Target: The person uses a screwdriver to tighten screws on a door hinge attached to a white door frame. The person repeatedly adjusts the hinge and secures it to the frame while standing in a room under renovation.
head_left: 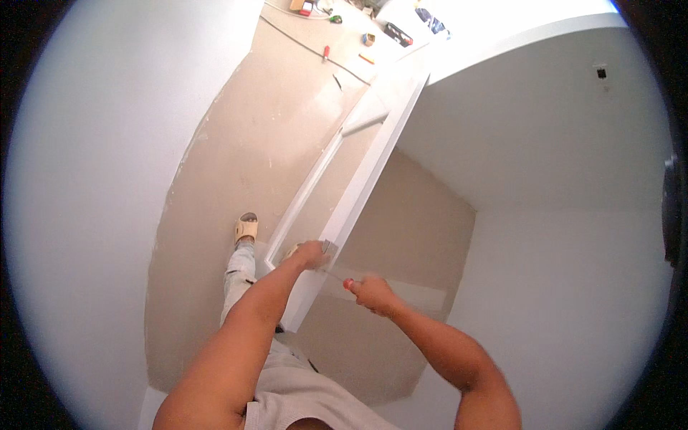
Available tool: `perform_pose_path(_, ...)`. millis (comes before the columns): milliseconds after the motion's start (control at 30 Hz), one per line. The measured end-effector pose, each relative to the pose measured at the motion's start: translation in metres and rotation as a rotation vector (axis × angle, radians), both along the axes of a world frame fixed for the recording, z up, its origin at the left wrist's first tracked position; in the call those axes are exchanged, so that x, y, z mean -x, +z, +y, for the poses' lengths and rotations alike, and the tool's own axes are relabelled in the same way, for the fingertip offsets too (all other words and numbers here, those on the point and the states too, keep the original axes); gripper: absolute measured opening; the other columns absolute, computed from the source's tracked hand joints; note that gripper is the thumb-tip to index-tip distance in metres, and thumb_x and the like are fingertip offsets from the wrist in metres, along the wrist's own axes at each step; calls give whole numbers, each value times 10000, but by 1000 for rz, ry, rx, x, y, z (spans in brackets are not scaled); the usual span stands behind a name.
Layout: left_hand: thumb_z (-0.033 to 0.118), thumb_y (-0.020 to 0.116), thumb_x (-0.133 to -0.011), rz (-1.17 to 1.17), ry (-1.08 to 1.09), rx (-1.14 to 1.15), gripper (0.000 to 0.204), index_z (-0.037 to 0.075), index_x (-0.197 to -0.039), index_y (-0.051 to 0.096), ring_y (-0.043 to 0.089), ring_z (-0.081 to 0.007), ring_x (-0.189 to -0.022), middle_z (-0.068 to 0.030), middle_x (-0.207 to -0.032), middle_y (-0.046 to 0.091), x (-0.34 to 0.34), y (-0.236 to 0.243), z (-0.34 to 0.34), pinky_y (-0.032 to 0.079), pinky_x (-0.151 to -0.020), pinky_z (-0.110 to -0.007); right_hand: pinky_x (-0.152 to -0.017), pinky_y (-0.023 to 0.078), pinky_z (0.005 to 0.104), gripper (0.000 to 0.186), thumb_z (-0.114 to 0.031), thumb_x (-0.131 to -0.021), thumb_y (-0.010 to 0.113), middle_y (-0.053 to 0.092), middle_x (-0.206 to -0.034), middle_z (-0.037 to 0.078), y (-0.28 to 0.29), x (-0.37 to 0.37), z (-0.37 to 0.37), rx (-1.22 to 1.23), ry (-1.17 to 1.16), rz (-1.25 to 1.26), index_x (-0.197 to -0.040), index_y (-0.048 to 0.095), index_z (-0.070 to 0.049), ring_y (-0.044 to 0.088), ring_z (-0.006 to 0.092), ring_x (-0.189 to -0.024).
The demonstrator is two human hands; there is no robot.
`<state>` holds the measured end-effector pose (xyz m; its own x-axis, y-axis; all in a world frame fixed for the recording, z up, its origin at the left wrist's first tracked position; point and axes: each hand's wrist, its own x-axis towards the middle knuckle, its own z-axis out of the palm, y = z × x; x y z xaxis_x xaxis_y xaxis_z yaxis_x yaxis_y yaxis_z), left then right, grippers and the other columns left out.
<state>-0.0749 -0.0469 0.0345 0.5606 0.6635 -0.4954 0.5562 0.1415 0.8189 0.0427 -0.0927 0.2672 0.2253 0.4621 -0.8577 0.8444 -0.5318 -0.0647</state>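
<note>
A long white frame [364,175], like that of a door or window, stretches from in front of me toward the far doorway. My left hand [312,254] is at its near end, fingers closed around a small flat metal piece [330,249] that looks like a hinge, against the frame's edge. In my right hand [374,294] is a screwdriver with a red handle [349,284]. Its thin shaft points left toward the frame, just below my left hand. Whether the tip touches anything is too blurred to tell.
White walls [93,179] rise on both sides of a dusty beige floor [236,143]. Near the far end lie a red-handled tool [326,54], a dark cable [294,44], a small tub [368,39] and a black case [398,34]. My sandalled foot [246,227] stands left of the frame.
</note>
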Motion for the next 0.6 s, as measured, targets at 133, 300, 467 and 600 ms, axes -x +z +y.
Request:
perform_pose_path(133, 361, 620, -775, 19, -33, -9, 435, 6, -1025, 640, 623, -402, -949, -257, -992, 645, -5, -7, 2, 481, -859, -455, -675, 522, 445, 295, -304, -846, 612, 631, -787, 169, 0, -19, 1, 29, -246, 91, -990, 562, -52, 648, 358, -819)
perform_pose_path(300, 369, 620, -776, 23, -41, -50, 436, 11, -1025, 640, 621, -396, -955, -255, -998, 644, -13, -23, -3, 480, -858, -455, -620, 496, 376, 321, -232, -894, 569, 601, -896, 179, 1, 5, -22, -300, 1174, -230, -1116, 495, -12, 619, 256, -789)
perform_pose_path(467, 362, 623, -775, -37, 23, -80, 432, 13, -1030, 638, 621, -400, -946, -251, -992, 647, -3, -14, -4, 485, -845, -455, -631, 524, 424, 220, -189, -889, 540, 617, -830, 175, -12, -12, 8, 108, -216, 49, -1035, 534, -24, 650, 297, -836)
perform_pose_path(600, 364, 630, -773, -28, -31, -64, 433, 6, -1017, 644, 625, -404, -933, -250, -973, 651, -8, -14, -3, 486, -835, -459, -636, 539, 457, 134, -124, -890, 499, 616, -782, 174, -13, -2, -20, 23, -65, -36, -961, 572, -37, 671, 322, -861)
